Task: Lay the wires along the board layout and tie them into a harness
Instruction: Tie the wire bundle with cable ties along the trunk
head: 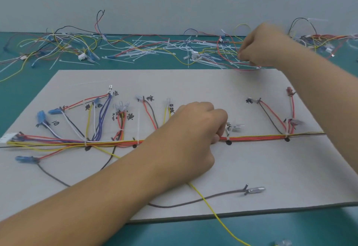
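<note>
A grey layout board lies on the green table. A wire bundle of red, orange and yellow wires runs across it from left to right, with white ties at black dots. Branches fan up to labelled spots. My left hand lies over the middle of the bundle, its curled fingers pinching the wires near a white tie. My right hand reaches past the board's far edge into the pile of white cable ties, fingers curled down among them; whether they hold one is hidden.
Loose spare wires with blue connectors lie at the back left, more wires at the back right. A loose yellow wire and a grey wire trail off the board's near edge. A grey wall stands behind the table.
</note>
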The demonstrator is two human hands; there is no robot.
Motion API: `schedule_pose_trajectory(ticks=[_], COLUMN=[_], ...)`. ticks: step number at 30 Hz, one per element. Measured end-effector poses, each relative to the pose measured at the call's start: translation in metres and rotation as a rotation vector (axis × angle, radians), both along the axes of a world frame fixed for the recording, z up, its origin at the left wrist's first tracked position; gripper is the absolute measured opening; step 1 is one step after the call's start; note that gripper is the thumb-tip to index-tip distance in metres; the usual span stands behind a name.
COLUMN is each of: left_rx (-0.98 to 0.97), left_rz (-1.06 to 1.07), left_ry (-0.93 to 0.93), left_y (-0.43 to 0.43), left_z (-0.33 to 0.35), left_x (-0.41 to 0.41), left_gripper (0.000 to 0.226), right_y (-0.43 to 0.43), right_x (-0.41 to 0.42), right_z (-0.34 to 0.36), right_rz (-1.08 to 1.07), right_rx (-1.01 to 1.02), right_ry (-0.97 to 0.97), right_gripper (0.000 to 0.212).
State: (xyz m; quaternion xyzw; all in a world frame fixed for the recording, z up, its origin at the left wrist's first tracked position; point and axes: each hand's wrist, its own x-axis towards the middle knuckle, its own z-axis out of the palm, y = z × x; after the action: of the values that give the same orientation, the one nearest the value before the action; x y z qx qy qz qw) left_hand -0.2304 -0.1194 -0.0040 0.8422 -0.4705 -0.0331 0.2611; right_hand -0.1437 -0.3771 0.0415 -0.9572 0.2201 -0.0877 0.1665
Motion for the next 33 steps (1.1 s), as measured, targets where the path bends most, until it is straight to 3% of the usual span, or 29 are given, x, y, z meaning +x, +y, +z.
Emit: schedule_pose_trajectory(ticks=[3, 5, 9, 13, 16, 22, 27, 30, 33], left_rx=[0.025, 0.030, 0.046, 0.070, 0.025, -0.117, -0.173, -0.137, -0.137], left_rz=[0.003, 0.008, 0.018, 0.034, 0.015, 0.011, -0.057, -0.119, -0.133], left_ry=[-0.003, 0.015, 0.015, -0.003, -0.002, 0.007, 0.176, 0.176, 0.098], left_y=[-0.002, -0.001, -0.002, 0.001, 0.008, 0.023, 0.048, 0.068, 0.080], left_z=[0.002, 0.002, 0.005, 0.007, 0.009, 0.015, 0.038, 0.039, 0.029], left_x=[0.001, 0.001, 0.000, -0.002, -0.002, 0.002, 0.020, 0.029, 0.016], left_gripper=[0.025, 0.025, 0.023, 0.021, 0.008, 0.022, 0.023, 0.020, 0.019], right_y=[-0.014, -0.023, -0.028, -0.021, -0.018, -0.016, -0.022, -0.030, -0.021], right_x=[0.018, 0.021, 0.023, 0.021, 0.022, 0.023, 0.006, -0.020, -0.066], right_z=[-0.017, -0.023, -0.030, -0.031, -0.030, -0.026, 0.004, 0.027, 0.038], right_rz=[-0.040, -0.073, -0.093, -0.047, -0.029, 0.035, 0.003, -0.023, 0.076], right_rx=[-0.046, -0.018, -0.059, -0.108, -0.125, -0.266, -0.376, -0.330, -0.093], right_ry=[0.091, 0.038, -0.041, 0.013, 0.033, 0.142, 0.136, 0.119, 0.051], right_gripper=[0.026, 0.031, 0.027, 0.023, 0.022, 0.025, 0.017, 0.014, 0.014])
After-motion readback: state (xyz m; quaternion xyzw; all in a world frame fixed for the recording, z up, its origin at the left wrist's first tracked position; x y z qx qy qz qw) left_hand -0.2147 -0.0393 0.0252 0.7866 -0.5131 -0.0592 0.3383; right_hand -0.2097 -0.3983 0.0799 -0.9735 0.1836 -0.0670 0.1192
